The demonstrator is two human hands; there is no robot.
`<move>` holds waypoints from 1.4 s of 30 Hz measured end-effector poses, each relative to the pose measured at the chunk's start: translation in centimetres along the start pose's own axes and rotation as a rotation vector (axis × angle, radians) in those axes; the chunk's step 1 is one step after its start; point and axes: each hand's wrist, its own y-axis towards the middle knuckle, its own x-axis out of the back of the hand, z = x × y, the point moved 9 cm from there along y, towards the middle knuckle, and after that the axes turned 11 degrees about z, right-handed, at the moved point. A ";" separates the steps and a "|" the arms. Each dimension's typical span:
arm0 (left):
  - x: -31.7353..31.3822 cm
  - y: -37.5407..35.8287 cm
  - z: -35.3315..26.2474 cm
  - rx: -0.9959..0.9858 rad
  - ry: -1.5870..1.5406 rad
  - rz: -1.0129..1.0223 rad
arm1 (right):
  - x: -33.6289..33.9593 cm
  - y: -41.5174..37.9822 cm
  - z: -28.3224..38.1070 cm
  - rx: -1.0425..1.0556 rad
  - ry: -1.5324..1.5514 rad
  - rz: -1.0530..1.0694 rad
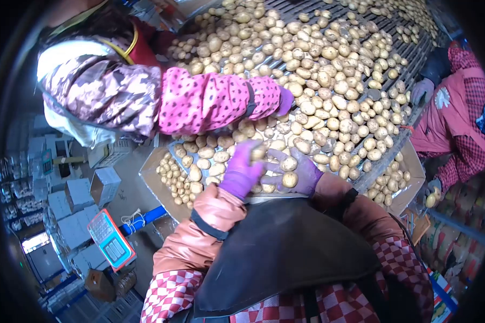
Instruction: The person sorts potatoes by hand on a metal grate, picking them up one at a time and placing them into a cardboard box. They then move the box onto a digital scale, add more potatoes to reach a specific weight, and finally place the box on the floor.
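Note:
Both my hands wear purple gloves, over the near edge of a heap of potatoes (pixel 307 121). My left hand (pixel 241 171) is slightly blurred, with its thumb and fingers around a potato (pixel 257 153). Close beside it, my right hand (pixel 305 173) is turned partly palm up, its fingers curled toward the left. Two potatoes rest in that hand, an upper potato (pixel 289 163) and a lower potato (pixel 289 179). More potatoes lie just beyond and beneath my hands.
Another person's pink sleeve (pixel 205 101) reaches across from the left to the potatoes. A second co-worker's gloved hand (pixel 423 91) is at the right edge. A slatted metal rack (pixel 293 9) supports the heap. Cardboard boxes (pixel 155 167) hold potatoes; a scale (pixel 111 239) stands left.

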 end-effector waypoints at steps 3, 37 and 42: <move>-2.1 -0.6 -3.4 0.129 0.165 0.333 | 0.6 0.6 -1.9 0.026 0.233 0.174; 0.4 -11.0 1.7 0.005 -0.930 0.193 | -1.4 1.2 -6.5 -0.014 0.073 -0.025; 8.1 -21.9 5.5 0.101 -1.069 -0.067 | -4.1 11.4 -14.8 -0.318 -0.120 -0.166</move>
